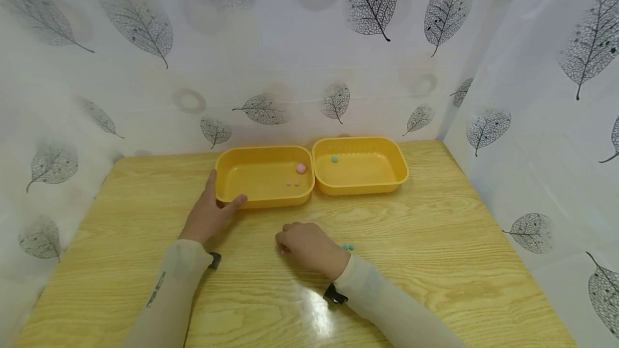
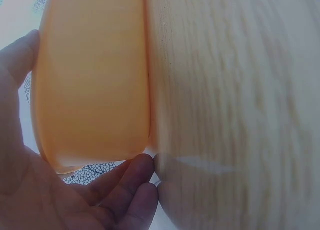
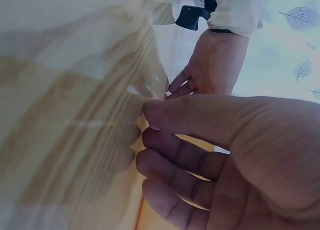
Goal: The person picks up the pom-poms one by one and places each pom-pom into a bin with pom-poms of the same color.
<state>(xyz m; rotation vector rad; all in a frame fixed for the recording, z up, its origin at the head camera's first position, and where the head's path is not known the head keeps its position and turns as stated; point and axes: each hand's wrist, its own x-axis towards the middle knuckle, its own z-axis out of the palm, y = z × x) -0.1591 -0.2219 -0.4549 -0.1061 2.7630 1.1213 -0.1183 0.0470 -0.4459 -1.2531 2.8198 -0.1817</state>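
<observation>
My left hand point(image 1: 207, 215) holds the near left corner of the left yellow tray point(image 1: 263, 204). Its thumb rests on the front rim while the fingers lie along the left end. The left wrist view shows those fingertips low at the tray's corner, by the tabletop. Inside this tray are a larger pink ball point(image 1: 301, 168) and two tiny pink beads point(image 1: 292, 183). In front of the trays, my right hand point(image 1: 311, 246) is low over the table, its fingers loosely bent. Nothing shows between thumb and fingers in the right wrist view. Two small teal beads point(image 1: 348, 247) lie beside the right wrist.
A second yellow tray point(image 1: 360, 189) stands against the first one's right end, with one teal ball point(image 1: 335, 159) inside. Both are near the back of the wooden table point(image 1: 435, 251). A leaf-printed white curtain point(image 1: 290, 69) rises behind and at the sides.
</observation>
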